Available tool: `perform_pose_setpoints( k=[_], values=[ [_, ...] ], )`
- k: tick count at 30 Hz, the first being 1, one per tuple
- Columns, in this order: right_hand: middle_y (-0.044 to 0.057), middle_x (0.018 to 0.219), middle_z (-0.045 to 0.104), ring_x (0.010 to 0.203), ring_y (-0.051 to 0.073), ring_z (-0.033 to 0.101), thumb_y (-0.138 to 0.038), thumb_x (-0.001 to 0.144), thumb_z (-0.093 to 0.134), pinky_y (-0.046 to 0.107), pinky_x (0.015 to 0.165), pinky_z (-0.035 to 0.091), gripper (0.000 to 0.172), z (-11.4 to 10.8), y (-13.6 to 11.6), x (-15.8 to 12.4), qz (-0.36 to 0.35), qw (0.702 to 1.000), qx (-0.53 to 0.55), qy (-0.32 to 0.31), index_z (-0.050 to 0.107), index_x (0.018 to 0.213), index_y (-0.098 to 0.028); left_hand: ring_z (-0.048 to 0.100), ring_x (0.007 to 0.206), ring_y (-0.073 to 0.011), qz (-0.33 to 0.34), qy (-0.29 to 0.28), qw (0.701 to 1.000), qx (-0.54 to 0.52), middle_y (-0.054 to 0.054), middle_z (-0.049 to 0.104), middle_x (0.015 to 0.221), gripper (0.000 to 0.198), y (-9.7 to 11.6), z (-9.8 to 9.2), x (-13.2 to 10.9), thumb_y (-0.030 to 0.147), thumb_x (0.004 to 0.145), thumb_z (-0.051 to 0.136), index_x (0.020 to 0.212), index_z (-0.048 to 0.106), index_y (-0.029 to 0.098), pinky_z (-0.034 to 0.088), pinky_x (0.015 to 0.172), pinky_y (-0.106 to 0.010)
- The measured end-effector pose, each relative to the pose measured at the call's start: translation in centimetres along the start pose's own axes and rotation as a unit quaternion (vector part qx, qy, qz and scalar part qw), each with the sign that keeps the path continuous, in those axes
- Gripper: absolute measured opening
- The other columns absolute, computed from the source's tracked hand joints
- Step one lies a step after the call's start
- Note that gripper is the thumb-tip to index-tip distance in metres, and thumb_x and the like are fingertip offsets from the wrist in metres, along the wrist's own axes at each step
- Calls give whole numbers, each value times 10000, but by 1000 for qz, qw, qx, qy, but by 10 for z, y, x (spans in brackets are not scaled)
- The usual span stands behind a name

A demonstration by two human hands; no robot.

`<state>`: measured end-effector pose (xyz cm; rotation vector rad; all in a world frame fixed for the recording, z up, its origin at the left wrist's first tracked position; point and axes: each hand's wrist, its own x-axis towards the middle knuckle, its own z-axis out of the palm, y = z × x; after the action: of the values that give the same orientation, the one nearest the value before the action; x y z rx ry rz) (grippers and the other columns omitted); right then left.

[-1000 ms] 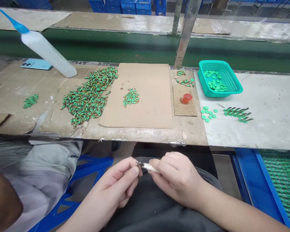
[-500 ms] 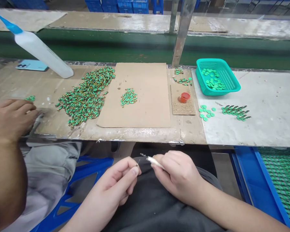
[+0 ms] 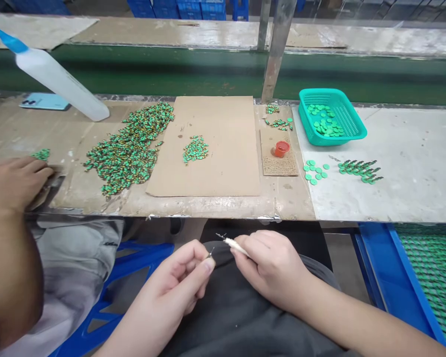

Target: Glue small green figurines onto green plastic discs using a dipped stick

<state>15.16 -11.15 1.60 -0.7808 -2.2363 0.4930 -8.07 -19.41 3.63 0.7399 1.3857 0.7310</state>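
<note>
White tool (image 3: 236, 246) is being gripped by the right hand (image 3: 273, 265); the left hand (image 3: 184, 280) is pinching a thin piece (image 3: 210, 254).

A worktop (image 3: 416, 153) lies before the metal post (image 3: 277, 49), a green strip (image 3: 152, 74) behind, blue crates (image 3: 189, 10) farther back, leftward.

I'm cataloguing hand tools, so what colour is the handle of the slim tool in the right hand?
The handle is off-white, seen best in the head view.
</note>
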Motion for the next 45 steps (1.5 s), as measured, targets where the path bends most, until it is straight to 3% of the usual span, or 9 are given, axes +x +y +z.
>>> perform_pose_setpoints(
  k=[5,9,13,17,20,31,39,45],
  values=[
    [2,774,738,642,166,585,-247,1237,566,352,652,460,309,-1,-1,0,-25,999,22,-16,749,992,-199,260,530,-68,2,3,1000,16,90,482,680,689,3,2,1,930,954,771,948,579,268,239,451,-178],
    [-3,737,708,639,170,600,-239,1250,527,351,652,458,348,-1,-2,1,2,1000,-14,2,742,978,-206,278,530,-67,1,20,999,36,80,508,690,694,1,1,1,927,957,770,926,580,260,245,453,-179],
    [-8,747,701,641,171,589,-248,1241,551,359,646,457,318,-1,-1,2,-29,999,-7,-17,749,997,-198,288,526,-76,2,29,999,42,76,513,679,684,1,2,1,919,957,771,924,589,261,249,454,-190],
    [1,725,687,632,178,607,-228,1241,527,369,644,463,354,0,0,1,0,999,-30,-11,740,960,-198,321,529,-85,21,53,996,62,57,539,671,655,4,3,0,879,960,792,883,608,255,260,456,-202],
    [11,776,744,651,173,628,-222,1227,569,358,654,474,282,0,0,-1,-1,1000,6,-2,747,1009,-196,363,533,-93,31,64,995,70,45,562,670,631,4,4,1,846,959,816,861,620,255,281,463,-209],
    [-2,735,689,642,184,575,-204,1220,593,389,624,451,275,-4,-2,0,-46,999,-23,-11,793,1036,-157,346,505,-86,37,51,996,61,59,526,635,643,7,7,2,866,967,800,863,615,260,286,447,-203],
    [-4,719,678,627,171,605,-224,1251,516,368,629,492,378,-1,0,-2,9,998,-62,1,728,939,-204,332,504,-84,35,75,994,72,47,534,630,680,8,9,0,889,935,811,822,606,251,260,442,-206],
    [21,807,778,681,172,675,-224,1238,569,350,659,540,213,-6,-3,-4,-32,999,-4,-3,759,1152,-182,305,498,-77,11,61,997,48,58,534,636,691,6,8,2,912,905,826,864,614,256,266,443,-203]
  ],
)
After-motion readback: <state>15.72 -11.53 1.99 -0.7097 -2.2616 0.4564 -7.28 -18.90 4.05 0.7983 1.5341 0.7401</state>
